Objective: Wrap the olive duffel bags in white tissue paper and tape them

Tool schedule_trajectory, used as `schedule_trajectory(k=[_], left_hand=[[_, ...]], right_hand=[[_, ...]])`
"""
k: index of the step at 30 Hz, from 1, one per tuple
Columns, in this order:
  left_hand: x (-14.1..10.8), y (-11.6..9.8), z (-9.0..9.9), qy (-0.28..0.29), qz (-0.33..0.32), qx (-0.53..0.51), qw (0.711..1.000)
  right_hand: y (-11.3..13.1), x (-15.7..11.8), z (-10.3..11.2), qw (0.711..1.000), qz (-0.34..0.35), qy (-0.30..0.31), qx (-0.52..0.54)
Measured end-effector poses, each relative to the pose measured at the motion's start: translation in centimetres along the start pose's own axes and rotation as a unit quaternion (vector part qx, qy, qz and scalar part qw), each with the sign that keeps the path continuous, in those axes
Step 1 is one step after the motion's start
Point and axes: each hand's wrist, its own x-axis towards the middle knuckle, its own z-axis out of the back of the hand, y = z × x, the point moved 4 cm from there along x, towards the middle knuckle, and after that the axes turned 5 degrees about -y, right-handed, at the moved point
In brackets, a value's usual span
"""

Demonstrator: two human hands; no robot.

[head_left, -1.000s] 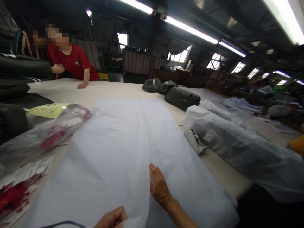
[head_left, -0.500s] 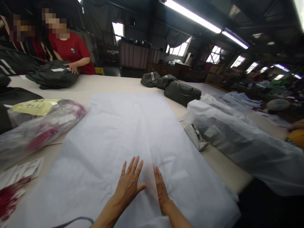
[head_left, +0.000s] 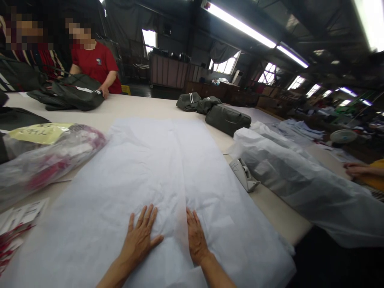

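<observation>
A large stack or sheet of thin white paper (head_left: 144,160) lies before me on the table, lightly wrinkled, with a lengthwise edge or fold near its middle. My left hand (head_left: 140,236) rests flat on it, fingers spread and thumb out toward the right. Beside that lengthwise edge, my right hand (head_left: 196,236) lies low on the sheet with its fingers stretched forward, the edge partly overlapping its fingertips. Neither hand grips anything that I can see. A grey tape dispenser (head_left: 244,175) sits just off the sheet's right side.
Clear plastic bags with red contents (head_left: 51,160) and tags with red cords (head_left: 18,228) lie left. Plastic-wrapped goods (head_left: 294,176) flank the right. Dark green bags (head_left: 228,119) stand at the far edge. A person in a red shirt (head_left: 97,66) handles a dark bag (head_left: 75,93).
My left hand has moved left across the paper, away from the lengthwise edge. My right hand has shifted slightly left and turned flatter. The co-worker's dark bag has changed position.
</observation>
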Motion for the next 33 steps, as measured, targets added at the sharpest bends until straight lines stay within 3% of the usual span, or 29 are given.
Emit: schedule_trajectory(k=[8, 15, 25, 30, 33], left_hand=[[-0.8, 1.7, 0.7, 0.046, 0.065, 0.063, 0.995], [-1.5, 3.8, 1.7, 0.033, 0.115, 0.081, 0.990], [-1.3, 3.6, 2.5, 0.067, 0.129, 0.084, 0.986], [-1.0, 3.5, 2.4, 0.070, 0.134, 0.079, 0.985], [-0.9, 3.4, 2.7, 0.073, 0.132, 0.078, 0.985]], right_hand=[[0.2, 0.2, 0.5, 0.999, 0.010, -0.018, -0.024], [-0.6, 0.0, -0.2, 0.996, 0.013, -0.034, -0.086], [-2.1, -1.4, -1.2, 0.995, -0.036, -0.056, -0.073], [-2.0, -0.4, 0.9, 0.991, -0.090, -0.099, 0.008], [-1.2, 0.4, 2.2, 0.993, -0.074, -0.094, 0.015]])
